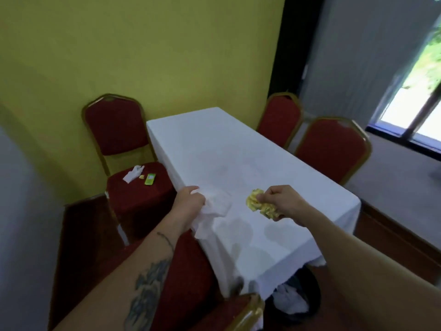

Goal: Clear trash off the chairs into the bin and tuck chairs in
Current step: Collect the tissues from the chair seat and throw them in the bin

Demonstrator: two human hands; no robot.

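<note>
meanwhile green packet [150, 179] on chair [140, 189] lies lengthwise toward wall.

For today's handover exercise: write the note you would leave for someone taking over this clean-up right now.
Left hand: shut on a crumpled white paper tissue.
Right hand: shut on a crumpled yellow wrapper.
Both are held over the white-clothed table.
Black bin sits at the table's near end, white trash already inside.
Left: bin both items; clear the white tissue, yellow scrap and green packet off the red padded chair; tuck chairs in.
</note>
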